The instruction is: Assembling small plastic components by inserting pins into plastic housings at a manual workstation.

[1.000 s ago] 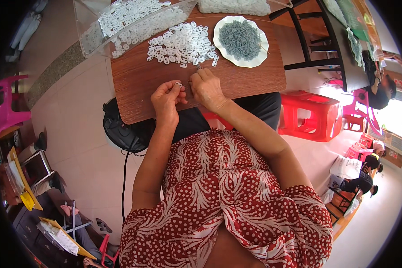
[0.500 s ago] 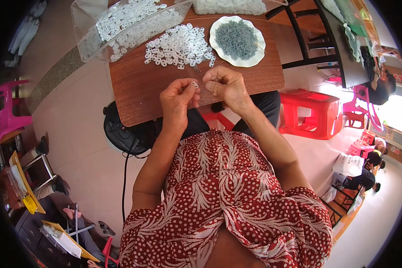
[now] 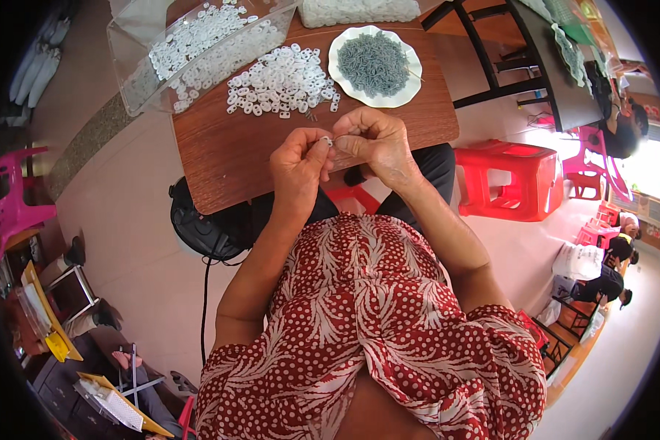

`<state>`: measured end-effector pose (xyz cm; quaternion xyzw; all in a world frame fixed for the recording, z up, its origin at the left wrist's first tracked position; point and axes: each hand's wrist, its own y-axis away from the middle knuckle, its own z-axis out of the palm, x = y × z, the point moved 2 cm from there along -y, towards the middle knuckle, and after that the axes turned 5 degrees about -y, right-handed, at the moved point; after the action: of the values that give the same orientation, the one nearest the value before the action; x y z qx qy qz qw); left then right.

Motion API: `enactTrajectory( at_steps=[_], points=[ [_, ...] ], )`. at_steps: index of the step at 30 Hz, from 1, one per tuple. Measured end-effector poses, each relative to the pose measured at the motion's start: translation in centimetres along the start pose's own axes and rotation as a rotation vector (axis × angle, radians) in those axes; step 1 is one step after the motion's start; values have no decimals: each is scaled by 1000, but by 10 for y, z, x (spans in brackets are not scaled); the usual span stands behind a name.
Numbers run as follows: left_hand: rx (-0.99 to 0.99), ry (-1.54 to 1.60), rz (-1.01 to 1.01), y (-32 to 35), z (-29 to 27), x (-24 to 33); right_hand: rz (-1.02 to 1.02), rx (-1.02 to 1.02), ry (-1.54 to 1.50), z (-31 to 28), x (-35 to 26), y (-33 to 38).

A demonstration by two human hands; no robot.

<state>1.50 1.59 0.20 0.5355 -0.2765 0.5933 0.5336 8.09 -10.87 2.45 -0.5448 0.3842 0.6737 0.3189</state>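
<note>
Head view: my left hand [image 3: 298,163] and my right hand [image 3: 374,143] meet fingertip to fingertip above the near edge of the brown wooden table [image 3: 220,158], and between them I pinch one small white ring piece [image 3: 327,140], the left thumb and forefinger closed on it from one side, the right fingers curled and closed against it from the other; whether the right hand also grips something thin of its own I cannot tell, it is too small to see. Just beyond my knuckles, further out on the table, lies a loose heap of white rings [image 3: 282,81], spread flat and touching one another. To the right of that heap, beyond my right hand, stands a white plate [image 3: 411,81] filled with a mound of small grey pieces [image 3: 374,62]. Beyond and to the left of my left hand a clear plastic tray [image 3: 136,92] holds more white rings, hanging partly over the table's far left corner. At the far edge, past the plate, sits a white bundle [image 3: 359,11] cut off by the rim. Below my wrists my forearms run back to my red dotted blouse [image 3: 367,330]. Off to my right, well apart from the table, stands a red plastic stool [image 3: 517,180] on the pale floor, and left under the table a dark round object [image 3: 202,231] with a cable
</note>
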Motion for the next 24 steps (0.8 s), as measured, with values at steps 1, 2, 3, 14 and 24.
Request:
enactTrajectory(
  at_steps=[1, 2, 3, 14, 24],
  points=[
    [-5, 4, 4, 0, 0, 0, 25, 11, 42, 0, -2, 0],
    [-10, 9, 7, 0, 0, -1, 24, 12, 43, -1, 0, 1],
    [-11, 10, 8, 0, 1, 0, -13, 12, 52, -2, 2, 0],
    [35, -199, 97, 2, -2, 1, -47, -27, 104, 0, 4, 0],
    [72, -370, 158, 3, -1, -1, -22, 10, 144, 3, -1, 2]
  ],
)
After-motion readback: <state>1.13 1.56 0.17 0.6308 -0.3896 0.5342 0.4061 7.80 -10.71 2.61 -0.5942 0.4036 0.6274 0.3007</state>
